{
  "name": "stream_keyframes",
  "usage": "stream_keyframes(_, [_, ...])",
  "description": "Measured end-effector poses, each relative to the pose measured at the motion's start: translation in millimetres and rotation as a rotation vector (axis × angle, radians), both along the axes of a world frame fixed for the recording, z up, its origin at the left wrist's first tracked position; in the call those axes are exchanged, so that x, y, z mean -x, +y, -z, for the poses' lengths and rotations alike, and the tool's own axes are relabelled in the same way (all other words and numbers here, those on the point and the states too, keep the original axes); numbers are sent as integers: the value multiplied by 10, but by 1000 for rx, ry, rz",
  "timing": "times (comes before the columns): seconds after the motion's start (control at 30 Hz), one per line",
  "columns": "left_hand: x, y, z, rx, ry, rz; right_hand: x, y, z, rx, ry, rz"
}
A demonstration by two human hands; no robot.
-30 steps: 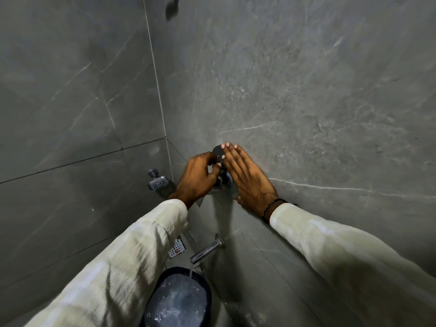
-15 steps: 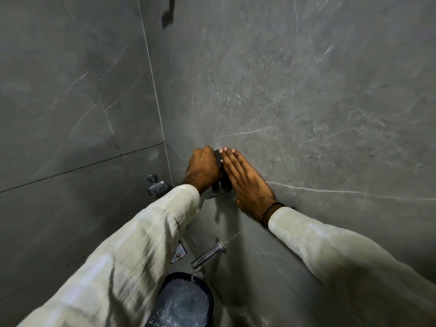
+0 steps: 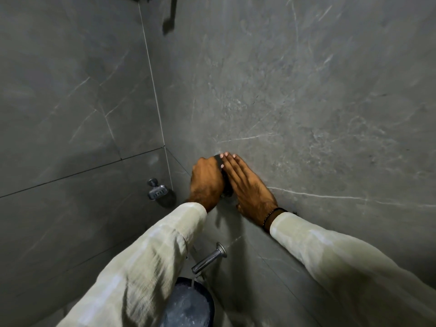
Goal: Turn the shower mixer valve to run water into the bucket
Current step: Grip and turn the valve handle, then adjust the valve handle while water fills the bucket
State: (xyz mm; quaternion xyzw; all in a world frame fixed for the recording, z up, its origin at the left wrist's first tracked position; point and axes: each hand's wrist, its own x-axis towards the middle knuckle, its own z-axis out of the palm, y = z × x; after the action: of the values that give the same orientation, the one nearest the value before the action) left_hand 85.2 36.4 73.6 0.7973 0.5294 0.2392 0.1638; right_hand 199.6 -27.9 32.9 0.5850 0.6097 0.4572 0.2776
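Grey stone tiles (image 3: 306,90) cover the walls all around. Both hands are close together on the wall. The left hand (image 3: 207,182) is curled around the dark shower mixer valve (image 3: 218,160), gripping it. The right hand (image 3: 247,185) lies flat with straight fingers (image 3: 230,162), pressed against the valve's other side. Below the hands, a shiny spout (image 3: 208,257) sticks out, and a thin stream of water (image 3: 194,280) falls into the dark bucket (image 3: 188,303). Left of the hands, a metal soap dish (image 3: 157,191) hangs on the side wall.

Both arms stretched out forward, left hand (image 3: 207,180) curled in a grip, right hand (image 3: 247,185) flat, fingers straight
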Motion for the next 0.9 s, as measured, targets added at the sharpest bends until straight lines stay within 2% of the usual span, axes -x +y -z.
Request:
stream_keyframes(0.2, [40, -92, 104, -119, -12, 101, 2, -5, 10, 9, -22, 2])
stream_keyframes(0.27, [64, -150, 154, -232, 3, 157, 0, -6, 13, 8, -23, 0])
stream_keyframes(0.37, [129, -209, 275, -429, 161, 217, -3, -1, 15, 0, -30, 1])
stream_keyframes(0.53, [210, -98, 488, -666, 267, 254, 4, 25, 28, 23, -62, 9])
stream_keyframes(0.6, [221, -100, 483, -666, 307, 268, 11, 28, 31, 31, -74, 6])
stream_keyframes(0.7, [222, -124, 403, -559, 366, 281, 50, -10, -6, 45, -74, 23])
stream_keyframes(0.8, [303, -156, 342, -474, 487, 244, 64, -127, -96, 68, 2, 36])
stream_keyframes(0.9, [461, -301, 264, -502, 517, 225, 45, -390, -236, 72, 96, 72])
